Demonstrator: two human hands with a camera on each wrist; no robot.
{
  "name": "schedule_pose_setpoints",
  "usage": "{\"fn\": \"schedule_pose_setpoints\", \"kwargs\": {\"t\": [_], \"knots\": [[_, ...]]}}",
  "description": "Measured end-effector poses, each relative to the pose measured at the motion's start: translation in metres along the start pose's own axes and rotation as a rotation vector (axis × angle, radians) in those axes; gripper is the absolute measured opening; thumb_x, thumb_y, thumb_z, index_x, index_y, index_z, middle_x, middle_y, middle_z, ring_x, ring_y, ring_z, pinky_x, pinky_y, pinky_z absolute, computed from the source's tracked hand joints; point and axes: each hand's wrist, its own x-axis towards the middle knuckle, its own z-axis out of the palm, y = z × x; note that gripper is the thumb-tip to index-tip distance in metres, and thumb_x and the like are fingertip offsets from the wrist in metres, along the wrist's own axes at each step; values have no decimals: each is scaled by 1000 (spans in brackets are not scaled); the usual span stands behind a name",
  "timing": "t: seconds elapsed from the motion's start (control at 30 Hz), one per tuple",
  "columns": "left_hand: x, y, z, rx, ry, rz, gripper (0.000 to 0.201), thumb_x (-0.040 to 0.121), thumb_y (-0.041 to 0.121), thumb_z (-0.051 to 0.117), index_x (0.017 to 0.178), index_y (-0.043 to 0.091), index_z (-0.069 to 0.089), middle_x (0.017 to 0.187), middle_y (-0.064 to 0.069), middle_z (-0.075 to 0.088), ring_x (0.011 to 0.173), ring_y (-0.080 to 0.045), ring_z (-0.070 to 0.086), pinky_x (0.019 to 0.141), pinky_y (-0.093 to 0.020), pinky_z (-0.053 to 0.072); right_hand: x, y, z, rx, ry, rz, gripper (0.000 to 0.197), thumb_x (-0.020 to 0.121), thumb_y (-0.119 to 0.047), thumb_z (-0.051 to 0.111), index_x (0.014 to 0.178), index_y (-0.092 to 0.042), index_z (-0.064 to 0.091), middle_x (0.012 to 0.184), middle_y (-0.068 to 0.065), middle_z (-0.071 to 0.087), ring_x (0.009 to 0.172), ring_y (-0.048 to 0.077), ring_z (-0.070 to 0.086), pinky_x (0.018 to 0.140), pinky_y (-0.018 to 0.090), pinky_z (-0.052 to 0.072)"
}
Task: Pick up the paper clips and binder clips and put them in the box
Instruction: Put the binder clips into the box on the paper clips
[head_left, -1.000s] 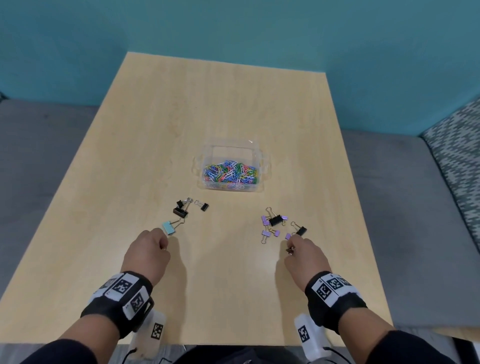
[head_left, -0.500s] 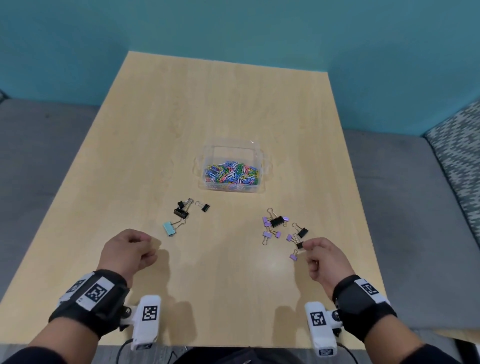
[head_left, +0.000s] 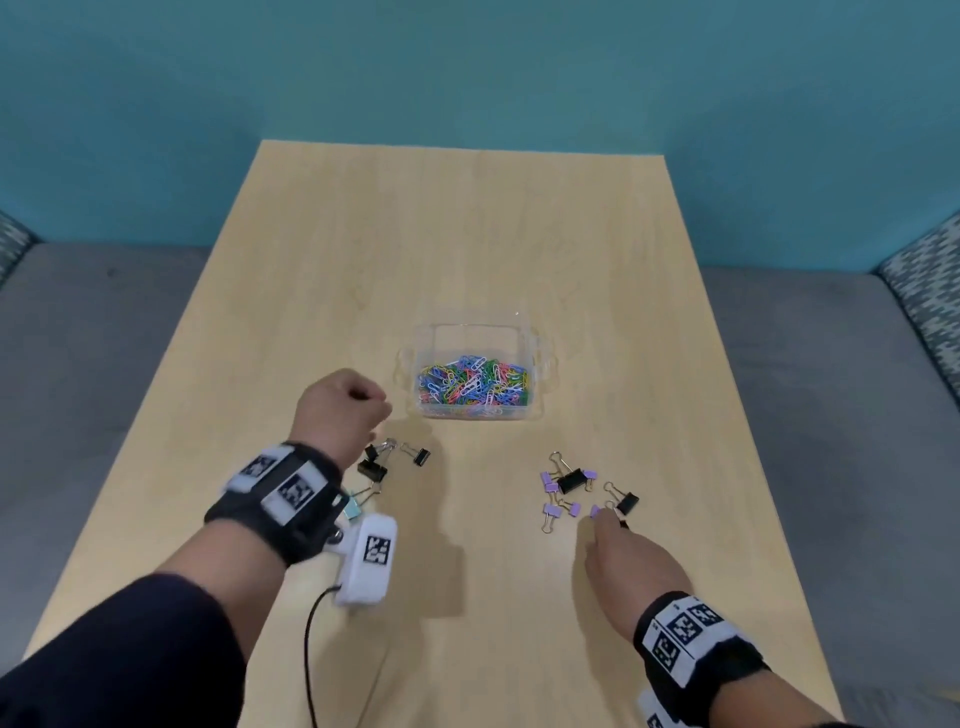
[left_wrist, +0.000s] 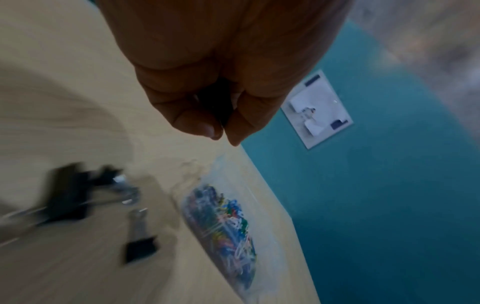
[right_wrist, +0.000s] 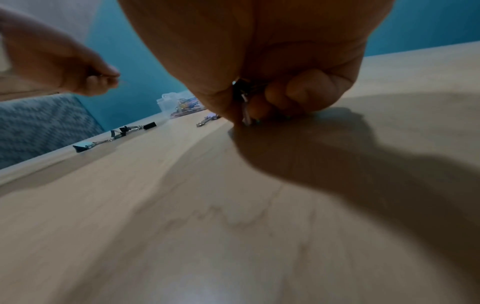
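A: Your right grip (right_wrist: 259, 115) is low on the desk (head_left: 467, 234), thumb and fingers pinched on small binder clips; one purple clip (right_wrist: 245, 116) shows between the fingertips in the right wrist view, something dark behind it.

B: And your left grip (head_left: 340, 410)?

A: Fingers curled tight, raised near the box (head_left: 537, 364), just left of it. The left wrist view shows something dark inside the fist, but I cannot tell what it is, or whether you hold anything.

B: How far along, then?

A: The box sits mid-desk, with coloured paper clips (head_left: 472, 384) covering its floor. I see no loose paper clips on the desk, so that part looks done. I see no binder clips in the box.

B: What is left?

A: Two groups. Left: the black clips (head_left: 371, 470) and one light blue clip (head_left: 353, 509), partly hidden by your wrist. Right: the purple clips (head_left: 558, 499) and black ones (head_left: 571, 480), just ahead of your right grip. I judge you past halfway, with most binder clips still to carry.
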Motion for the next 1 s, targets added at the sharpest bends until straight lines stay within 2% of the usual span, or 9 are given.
{"fn": "schedule_pose_setpoints", "kwargs": {"t": [0.1, 0.2, 0.43, 0.5, 0.57, 0.63, 0.7, 0.87, 1.0], "knots": [[41, 36, 28, 208, -53, 161, 10, 75, 6, 63, 73, 15, 64, 71, -2, 64, 68, -26, 62, 68, -39, 56, 0, -1, -7, 27, -9, 8, 18, 97, -28, 30, 113, -23, 36, 67, -5, 56, 57, 14, 51, 52, 32, 40], [70, 60, 57, 433, -119, 258, 13, 78, 7, 55, 81, 16, 65, 82, -3, 66, 77, -25, 61, 66, -28, 47, 0, -2, -11, 106, 14, 55, 9, 96, -26, 33, 105, -23, 31, 64, -4, 57, 54, 13, 50, 47, 29, 35], [97, 64, 84, 559, -221, 282, 25, 85, 13, 53, 105, 20, 66, 107, -5, 65, 88, -24, 60, 71, -29, 45, 4, 5, -16, 295, 12, 88, 14, 92, -20, 40, 93, -33, 36, 71, -6, 62, 53, 11, 51, 49, 27, 39], [95, 61, 73, 515, -173, 313, 26, 86, 17, 54, 109, 23, 65, 113, -5, 60, 88, -22, 59, 73, -28, 43, 6, 6, -21, 582, 46, 107, 17, 92, -17, 45, 84, -30, 52, 72, -4, 64, 48, 11, 46, 47, 26, 41], [88, 51, 51, 453, -80, 345, 23, 86, 20, 56, 107, 22, 65, 112, -5, 60, 90, -20, 58, 76, -27, 41, 12, 4, -33, 1122, 22, 227, 21, 91, -4, 46, 81, -10, 64, 67, 7, 56, 48, 15, 43, 43, 24, 38], [74, 30, 24, 425, 9, 329, 17, 85, 21, 59, 100, 20, 66, 104, -5, 62, 86, -20, 57, 76, -28, 40, 26, -3, -54, 1612, -73, 291, 17, 92, 0, 46, 83, 1, 61, 67, 14, 53, 50, 19, 50, 45, 27, 44], [53, -1, -1, 480, 56, 257, 11, 84, 23, 60, 92, 17, 65, 96, -5, 62, 79, -19, 56, 72, -29, 42, 46, -14, -76, 1791, -172, 250, 12, 94, -8, 50, 87, -3, 58, 70, 12, 57, 56, 21, 58, 48, 28, 52], [-5, -68, -21, 635, -104, 5, 33, 70, 48, 69, 87, 26, 53, 89, 5, 48, 71, -11, 53, 60, -30, 41, 113, -71, -129, 1576, -71, 124, 6, 93, 2, 51, 89, -2, 50, 68, 14, 51, 55, 21, 51, 48, 28, 53], [-18, -92, -9, 654, -150, 53, 39, 70, 45, 74, 94, 26, 50, 94, 4, 43, 77, -16, 52, 66, -30, 39, 151, -118, -153, 1445, -24, 93, 6, 93, 0, 53, 87, -1, 52, 72, 15, 52, 63, 24, 54, 73, 40, 58]]}}
